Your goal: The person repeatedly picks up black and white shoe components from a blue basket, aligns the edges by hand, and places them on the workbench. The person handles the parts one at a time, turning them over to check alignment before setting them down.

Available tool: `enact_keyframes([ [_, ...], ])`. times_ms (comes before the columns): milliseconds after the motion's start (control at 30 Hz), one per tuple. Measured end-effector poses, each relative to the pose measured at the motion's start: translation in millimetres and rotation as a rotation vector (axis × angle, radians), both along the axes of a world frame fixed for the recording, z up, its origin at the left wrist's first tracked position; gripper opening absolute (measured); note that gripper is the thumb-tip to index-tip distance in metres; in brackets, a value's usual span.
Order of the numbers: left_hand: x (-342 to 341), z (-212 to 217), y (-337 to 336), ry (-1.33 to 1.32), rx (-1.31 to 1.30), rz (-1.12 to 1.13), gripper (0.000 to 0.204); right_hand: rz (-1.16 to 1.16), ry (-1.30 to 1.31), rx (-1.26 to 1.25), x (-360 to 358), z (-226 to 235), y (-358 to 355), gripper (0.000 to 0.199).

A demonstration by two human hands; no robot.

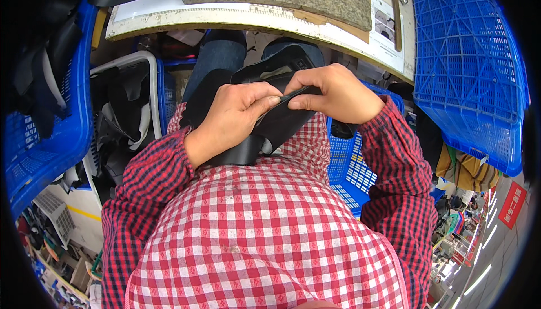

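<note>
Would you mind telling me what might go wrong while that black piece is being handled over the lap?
The black leather piece is held only by the left hand and right hand above the lap; it might slip into the blue basket. The hammer near the workbench edge might get knocked off.

Black leather piece (276, 123), floppy and slightly glossy, curved like a shaped shoe panel. Held up over the lap, draped downward below the fingers. Top edge pinched flat between thumb and fingertips of the right hand (338, 95), with the left hand (236, 120) gripping just beside, thumb tip pressed on the same thin edge. Wider end poking out above the knuckles.
</note>
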State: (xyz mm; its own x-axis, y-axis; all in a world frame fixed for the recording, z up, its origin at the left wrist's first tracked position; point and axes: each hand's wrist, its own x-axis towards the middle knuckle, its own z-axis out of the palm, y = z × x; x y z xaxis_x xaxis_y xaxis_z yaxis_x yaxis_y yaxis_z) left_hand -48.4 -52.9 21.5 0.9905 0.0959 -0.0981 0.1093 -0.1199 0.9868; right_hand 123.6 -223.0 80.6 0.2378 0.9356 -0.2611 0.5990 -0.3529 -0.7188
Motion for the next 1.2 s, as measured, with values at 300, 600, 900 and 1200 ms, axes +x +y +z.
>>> enact_keyframes([
  [300,1,-10,18,0.048,-0.195,-0.072,0.018,-0.054,-0.047,-0.051,-1,-10,-4,0.017],
  [600,-10,-19,31,0.065,-0.241,-0.051,0.018,0.133,-0.253,-0.138,9,1,2,0.021],
  [900,-10,-16,32,0.069,-0.179,-0.039,0.020,0.085,-0.346,0.056,-17,-9,1,0.020],
  [1200,-9,-18,29,0.085,-0.069,-0.156,0.025,-0.071,-0.348,0.070,-16,-17,-13,0.021],
])
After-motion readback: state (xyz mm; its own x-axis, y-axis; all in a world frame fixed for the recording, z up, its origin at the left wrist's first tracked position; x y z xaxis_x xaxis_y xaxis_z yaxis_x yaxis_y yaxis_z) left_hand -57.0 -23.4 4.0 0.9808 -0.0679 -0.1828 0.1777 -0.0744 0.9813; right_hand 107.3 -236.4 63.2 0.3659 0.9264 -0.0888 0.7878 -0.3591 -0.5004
